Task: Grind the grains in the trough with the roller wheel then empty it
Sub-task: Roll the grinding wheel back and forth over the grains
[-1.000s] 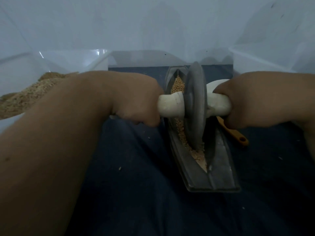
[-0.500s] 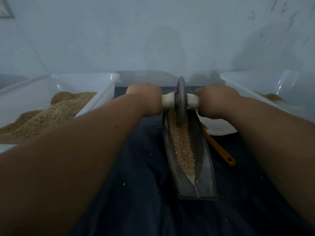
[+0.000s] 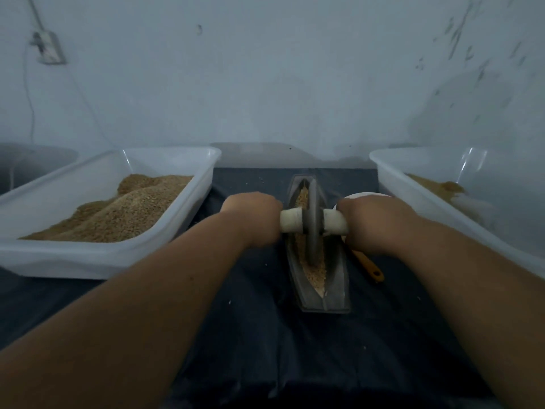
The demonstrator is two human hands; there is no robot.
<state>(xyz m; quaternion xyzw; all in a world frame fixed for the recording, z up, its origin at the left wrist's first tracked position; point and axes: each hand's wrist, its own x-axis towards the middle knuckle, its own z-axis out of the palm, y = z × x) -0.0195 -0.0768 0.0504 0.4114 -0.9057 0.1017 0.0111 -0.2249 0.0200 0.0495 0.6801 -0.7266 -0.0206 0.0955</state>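
A dark boat-shaped metal trough [image 3: 334,296] lies lengthwise on the dark cloth, holding pale tan grains [image 3: 317,276]. A dark roller wheel [image 3: 313,222] stands upright in the trough's middle on a white axle handle [image 3: 290,220]. My left hand [image 3: 253,215] grips the left end of the handle. My right hand [image 3: 368,219] grips the right end. Both fists hide the handle's tips.
A white tub [image 3: 97,261] heaped with tan grain stands at the left. Another white tub [image 3: 392,172] with a little grain stands at the right. An orange-handled tool [image 3: 371,268] and a white bowl [image 3: 358,195] lie right of the trough. A wall rises close behind.
The wheel rolled from the near part of the trough to its far end, then back to the middle. The view has lifted, showing both tubs and more wall.
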